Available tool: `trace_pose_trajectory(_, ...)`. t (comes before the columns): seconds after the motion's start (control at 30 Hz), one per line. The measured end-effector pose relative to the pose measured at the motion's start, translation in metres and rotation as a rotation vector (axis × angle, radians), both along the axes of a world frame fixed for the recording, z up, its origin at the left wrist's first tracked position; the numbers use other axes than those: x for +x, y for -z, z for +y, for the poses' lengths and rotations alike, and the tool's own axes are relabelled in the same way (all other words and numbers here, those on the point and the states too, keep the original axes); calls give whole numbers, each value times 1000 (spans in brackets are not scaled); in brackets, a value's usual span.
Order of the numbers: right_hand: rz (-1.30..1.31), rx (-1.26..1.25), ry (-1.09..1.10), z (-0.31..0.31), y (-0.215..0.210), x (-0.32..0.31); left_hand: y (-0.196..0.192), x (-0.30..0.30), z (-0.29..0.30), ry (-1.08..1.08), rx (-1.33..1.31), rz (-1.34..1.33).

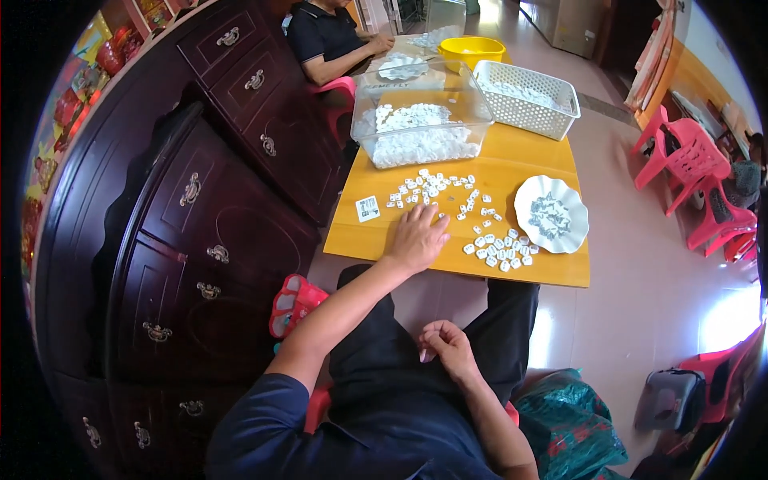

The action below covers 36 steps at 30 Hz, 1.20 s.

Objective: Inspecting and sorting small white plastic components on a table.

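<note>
My left hand (419, 238) rests on the near part of the yellow table (344, 236), its fingers stretched out and slightly apart at the edge of a scatter of small white plastic pieces (432, 186) with dark spots. Over my lap hangs my right hand (450, 350), thumb and fingers curled together; whatever they hold, if anything, is too small to make out. Near the front edge lies a separate cluster of white pieces (504, 250). Beside it, a white scalloped plate (579, 214) bears a heap of small grey bits. A small printed white card (367, 209) lies left of my left hand.
Behind the scatter stands a clear plastic bin (364, 128) full of white pieces. Further back are a white perforated basket (552, 120) and a yellow basin (472, 50). Another person (324, 36) works at the far left. Dark drawers (216, 184) line my left; a green bag (572, 424) sits at right.
</note>
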State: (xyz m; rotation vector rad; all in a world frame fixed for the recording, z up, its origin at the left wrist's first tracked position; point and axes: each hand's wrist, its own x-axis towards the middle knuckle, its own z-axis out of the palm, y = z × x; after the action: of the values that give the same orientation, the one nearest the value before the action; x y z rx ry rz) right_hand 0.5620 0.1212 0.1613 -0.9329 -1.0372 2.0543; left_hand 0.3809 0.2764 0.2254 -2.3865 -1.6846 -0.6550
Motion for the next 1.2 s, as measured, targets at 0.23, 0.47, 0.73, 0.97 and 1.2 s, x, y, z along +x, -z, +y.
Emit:
trace_pose_trajectory(0.23,-2,-20,15,0,0,0,2,-6,-38,68,48,-60)
trace_pose_trajectory(0.47,-22,-8,42,-1,-11,-1,20,-25,-63,161,133,-113)
trace_pose_trajectory(0.73,-39,-5,62,-3,-20,-5,30,-32,-60,328,308,-192)
trace_pose_trajectory(0.97,-83,-20,65,5,-7,-8,27,-30,-61,322,379,-195)
trace_pose_trajectory(1.2,280,-350,136,20,-7,4,16,4,-93,339,160,-663)
